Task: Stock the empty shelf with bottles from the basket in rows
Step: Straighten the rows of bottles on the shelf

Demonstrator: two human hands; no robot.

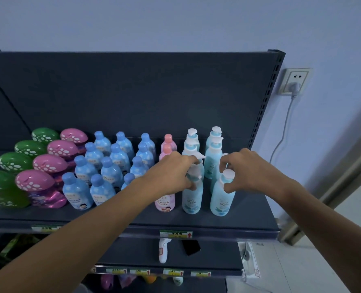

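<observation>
A dark grey shelf [247,210] carries rows of bottles running front to back. Two rows of pale blue pump bottles stand at the right. My left hand [171,172] pinches the white pump head of the front bottle of the left pump row [192,197]. Around the pump head of the front bottle of the right pump row [221,199], my right hand [245,172] curls its fingers. Both bottles stand upright on the shelf. No basket is in view.
Left of the pump bottles stand a row of pink bottles [165,203], three rows of blue-capped bottles [100,187], pink mushroom-shaped bottles [42,187] and green ones [4,191]. A lower shelf holds a white thermometer [163,250] and a black phone [190,247]. A wall socket [294,81] is at the right.
</observation>
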